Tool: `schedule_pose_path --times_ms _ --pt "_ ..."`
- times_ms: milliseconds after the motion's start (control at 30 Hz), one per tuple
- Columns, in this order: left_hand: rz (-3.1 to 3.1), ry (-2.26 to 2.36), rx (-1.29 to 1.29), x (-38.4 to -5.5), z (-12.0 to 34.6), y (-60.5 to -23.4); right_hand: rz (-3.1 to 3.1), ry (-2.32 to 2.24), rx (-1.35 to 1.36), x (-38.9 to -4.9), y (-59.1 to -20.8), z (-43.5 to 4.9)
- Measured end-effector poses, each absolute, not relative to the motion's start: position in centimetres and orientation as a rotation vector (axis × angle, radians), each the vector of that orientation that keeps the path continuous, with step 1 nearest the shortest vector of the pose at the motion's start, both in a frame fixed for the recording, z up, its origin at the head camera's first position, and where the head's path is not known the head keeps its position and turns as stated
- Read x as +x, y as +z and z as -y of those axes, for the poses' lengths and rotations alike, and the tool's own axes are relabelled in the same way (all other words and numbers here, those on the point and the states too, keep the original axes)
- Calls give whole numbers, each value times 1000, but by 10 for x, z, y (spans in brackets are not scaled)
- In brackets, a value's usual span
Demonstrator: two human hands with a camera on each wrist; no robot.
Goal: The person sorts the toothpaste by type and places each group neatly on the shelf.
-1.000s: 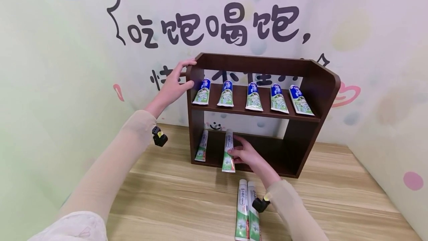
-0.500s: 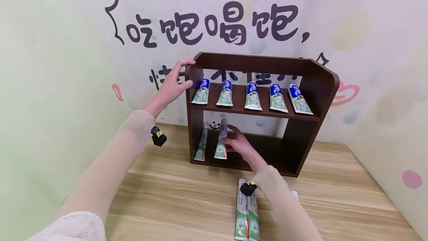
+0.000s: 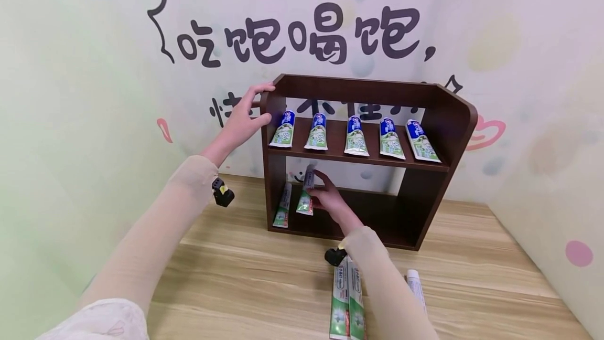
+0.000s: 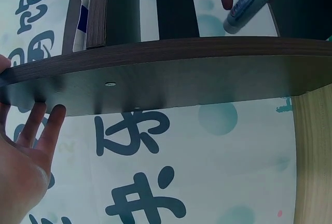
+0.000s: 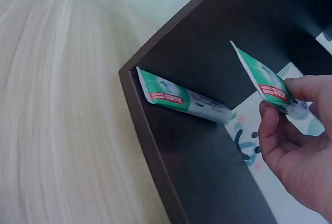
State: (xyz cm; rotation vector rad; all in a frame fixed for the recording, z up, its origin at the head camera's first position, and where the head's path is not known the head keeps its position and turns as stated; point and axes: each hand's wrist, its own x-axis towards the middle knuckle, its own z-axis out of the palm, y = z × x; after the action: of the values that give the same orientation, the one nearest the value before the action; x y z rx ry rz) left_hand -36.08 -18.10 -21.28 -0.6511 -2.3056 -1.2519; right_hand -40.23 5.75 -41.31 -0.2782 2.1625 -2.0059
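Note:
In the head view, my left hand (image 3: 243, 122) holds the upper left side of a dark brown two-tier shelf (image 3: 358, 88), its thumb at the front edge. The left wrist view shows fingertips (image 4: 57, 112) against the outer face of that side panel (image 4: 197, 79). My right hand (image 3: 330, 203) pinches a green-and-grey toothpaste tube (image 3: 305, 202) between thumb and fingers, inside the lower tier. In the right wrist view the held tube (image 5: 264, 79) is tilted above the lower board, apart from another toothpaste tube (image 5: 171, 94) lying along the left wall.
Several blue-and-green toothpaste tubes (image 3: 356, 138) lie in a row on the upper tier. Two more green-and-grey tubes (image 3: 340, 303) lie side by side on the wooden table (image 3: 236, 277), partly under my right forearm. A white-capped tube (image 3: 414, 282) lies to their right.
My right hand has carried the toothpaste tube left and deeper into the lower tier, lifting it from near the front edge. My left hand stays at the shelf's side.

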Motion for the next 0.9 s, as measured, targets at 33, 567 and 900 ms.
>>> schedule_pose_path --times_ms 33,567,900 --pt "2300 -1245 -654 -366 183 -215 -2166 -2016 -282 -403 -415 -56" --pt "2301 -1267 -656 -360 181 -212 -2127 -2155 -262 -412 -445 -50" --pt "2316 -1281 -661 -333 173 -201 -2261 -2017 -398 -412 -459 -53"
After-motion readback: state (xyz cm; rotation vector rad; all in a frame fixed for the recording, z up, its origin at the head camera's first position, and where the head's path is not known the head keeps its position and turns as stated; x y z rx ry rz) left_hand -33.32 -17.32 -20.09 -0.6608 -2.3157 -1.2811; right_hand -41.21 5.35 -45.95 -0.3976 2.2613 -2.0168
